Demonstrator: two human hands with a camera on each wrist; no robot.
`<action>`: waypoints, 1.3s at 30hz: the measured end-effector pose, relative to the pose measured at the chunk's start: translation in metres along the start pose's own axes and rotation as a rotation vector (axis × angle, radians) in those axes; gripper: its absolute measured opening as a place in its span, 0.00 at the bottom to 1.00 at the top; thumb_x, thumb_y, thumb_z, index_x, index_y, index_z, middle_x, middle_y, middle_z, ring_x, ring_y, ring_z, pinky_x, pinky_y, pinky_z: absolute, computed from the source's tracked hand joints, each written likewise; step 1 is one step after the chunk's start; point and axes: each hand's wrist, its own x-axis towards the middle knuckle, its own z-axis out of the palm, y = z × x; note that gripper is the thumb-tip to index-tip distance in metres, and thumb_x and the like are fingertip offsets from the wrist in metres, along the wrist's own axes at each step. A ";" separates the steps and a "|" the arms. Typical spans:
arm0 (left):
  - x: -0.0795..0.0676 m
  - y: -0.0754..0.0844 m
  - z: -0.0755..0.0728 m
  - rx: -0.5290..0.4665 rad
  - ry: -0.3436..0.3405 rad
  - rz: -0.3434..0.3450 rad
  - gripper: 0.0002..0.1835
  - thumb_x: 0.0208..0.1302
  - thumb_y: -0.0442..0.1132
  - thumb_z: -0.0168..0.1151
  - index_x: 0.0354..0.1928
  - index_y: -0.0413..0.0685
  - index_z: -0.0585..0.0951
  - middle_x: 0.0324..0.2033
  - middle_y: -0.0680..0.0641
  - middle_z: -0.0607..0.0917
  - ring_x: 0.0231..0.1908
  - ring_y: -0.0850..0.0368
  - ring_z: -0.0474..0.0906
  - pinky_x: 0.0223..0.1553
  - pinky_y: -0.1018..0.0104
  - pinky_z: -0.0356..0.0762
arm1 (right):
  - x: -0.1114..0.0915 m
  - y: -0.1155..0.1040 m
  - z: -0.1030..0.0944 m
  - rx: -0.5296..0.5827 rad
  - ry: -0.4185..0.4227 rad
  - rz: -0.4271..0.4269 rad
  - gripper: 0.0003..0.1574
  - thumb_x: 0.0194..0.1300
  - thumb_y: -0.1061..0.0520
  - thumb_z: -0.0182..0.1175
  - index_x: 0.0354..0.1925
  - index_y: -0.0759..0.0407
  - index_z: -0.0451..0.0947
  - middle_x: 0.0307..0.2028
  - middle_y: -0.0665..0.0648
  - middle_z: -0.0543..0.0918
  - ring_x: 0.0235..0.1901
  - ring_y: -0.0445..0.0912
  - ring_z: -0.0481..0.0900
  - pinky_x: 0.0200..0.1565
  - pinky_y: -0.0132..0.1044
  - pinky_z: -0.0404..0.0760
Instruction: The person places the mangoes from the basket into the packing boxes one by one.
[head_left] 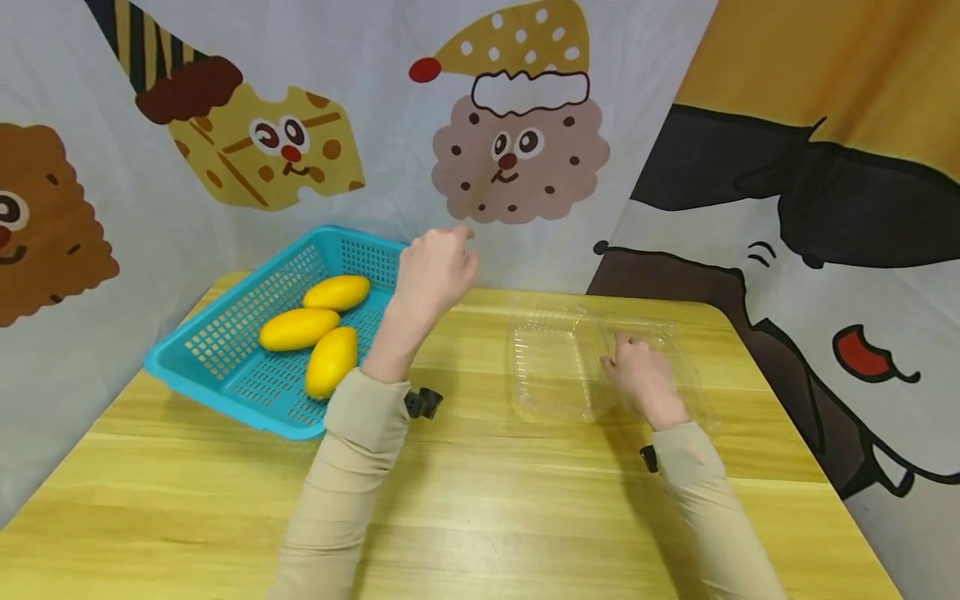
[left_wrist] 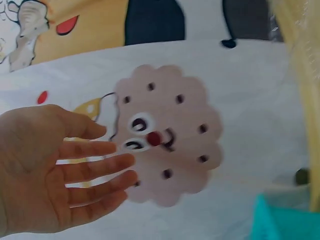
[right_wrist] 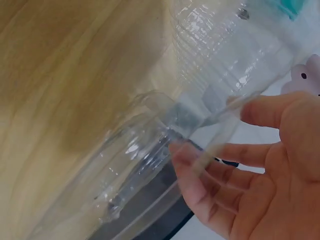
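An open clear plastic clamshell container (head_left: 551, 367) lies on the table right of centre, its two halves spread side by side. My right hand (head_left: 643, 375) is at the right half; in the right wrist view, my relaxed, spaced fingers (right_wrist: 192, 182) lie against the clear plastic (right_wrist: 145, 150), seen partly through it. My left hand (head_left: 437, 267) hovers beside the right end of the blue basket (head_left: 247, 408). Its fingers (left_wrist: 100, 167) are loosely extended and hold nothing. Three yellow mangoes, one at the back (head_left: 337, 293), one left (head_left: 298, 329) and one in front (head_left: 332, 362), lie inside the basket.
The wooden table (head_left: 480, 517) has its back edge against a hanging cloth (head_left: 517, 258) printed with cartoon figures. Small black devices are strapped at both wrists, the left one (head_left: 423, 403) beside the basket. The basket stands on the table's left side.
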 end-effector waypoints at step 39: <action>-0.011 -0.161 0.019 0.209 -1.217 -0.263 0.22 0.61 0.42 0.53 0.53 0.34 0.76 0.52 0.35 0.78 0.51 0.45 0.73 0.56 0.53 0.71 | 0.004 -0.006 0.005 0.057 -0.096 -0.037 0.35 0.70 0.53 0.51 0.67 0.73 0.57 0.58 0.77 0.72 0.46 0.64 0.80 0.40 0.52 0.81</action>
